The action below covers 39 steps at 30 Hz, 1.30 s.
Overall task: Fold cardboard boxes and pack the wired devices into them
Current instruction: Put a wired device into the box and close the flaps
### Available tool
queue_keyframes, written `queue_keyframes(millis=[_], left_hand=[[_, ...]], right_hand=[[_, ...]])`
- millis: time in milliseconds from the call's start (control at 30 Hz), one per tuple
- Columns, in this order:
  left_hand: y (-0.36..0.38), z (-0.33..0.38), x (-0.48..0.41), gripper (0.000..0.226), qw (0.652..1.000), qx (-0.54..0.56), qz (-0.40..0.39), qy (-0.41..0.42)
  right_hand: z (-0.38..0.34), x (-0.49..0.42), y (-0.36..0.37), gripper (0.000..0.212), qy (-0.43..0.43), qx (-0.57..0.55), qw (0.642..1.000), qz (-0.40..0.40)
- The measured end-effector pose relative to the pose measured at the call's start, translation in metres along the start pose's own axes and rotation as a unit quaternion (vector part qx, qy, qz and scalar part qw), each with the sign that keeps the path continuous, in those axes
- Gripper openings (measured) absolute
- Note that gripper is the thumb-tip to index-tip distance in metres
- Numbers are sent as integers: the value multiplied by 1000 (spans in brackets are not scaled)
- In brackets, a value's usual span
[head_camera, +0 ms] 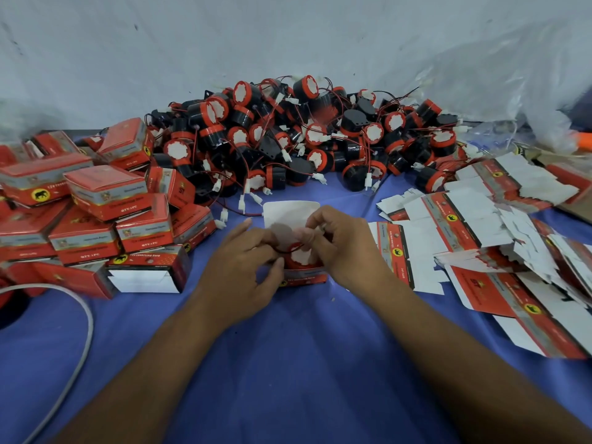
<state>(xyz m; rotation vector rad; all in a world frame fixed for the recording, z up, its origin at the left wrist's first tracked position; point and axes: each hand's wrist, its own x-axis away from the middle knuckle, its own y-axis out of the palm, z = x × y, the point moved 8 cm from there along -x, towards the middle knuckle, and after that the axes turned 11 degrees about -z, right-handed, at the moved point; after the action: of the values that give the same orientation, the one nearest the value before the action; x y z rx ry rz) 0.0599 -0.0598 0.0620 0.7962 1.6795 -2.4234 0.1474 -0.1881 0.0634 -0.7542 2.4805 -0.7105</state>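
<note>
Blue cloth (288, 363) covers the table, with loose devices heaped behind, packed boxes (96, 203) at left and flat blanks (480, 235) at right. At centre a device (301, 259) sits in the open box (304, 278), round red face up, its axis upright, and the lid flap (290, 213) is raised. The left hand (243, 267) and right hand (342, 241) pinch its wire (282, 249) with curled fingers. Likely step: tucking the wire in. The next move would be closing the flap.

Left hand (241, 270) curled, right hand (341, 248) pinching, close together
</note>
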Motion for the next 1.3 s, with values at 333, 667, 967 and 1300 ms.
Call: queue_keyframes(millis=[333,667,967,1300], left_hand=[[10,2,-1,38,996,-61,-56,13],[-1,-19,11,54,989,98,65,-95],[0,-11,14,48,953,276,85,-93],[10,-6,8,30,996,68,1,-52]], right_hand=[[-5,-1,11,22,20,-110,987,-115],[-17,-3,28,9,-11,116,990,-73],[-25,2,40,29,-28,272,938,-213],[-7,1,-24,17,-23,60,981,-183]])
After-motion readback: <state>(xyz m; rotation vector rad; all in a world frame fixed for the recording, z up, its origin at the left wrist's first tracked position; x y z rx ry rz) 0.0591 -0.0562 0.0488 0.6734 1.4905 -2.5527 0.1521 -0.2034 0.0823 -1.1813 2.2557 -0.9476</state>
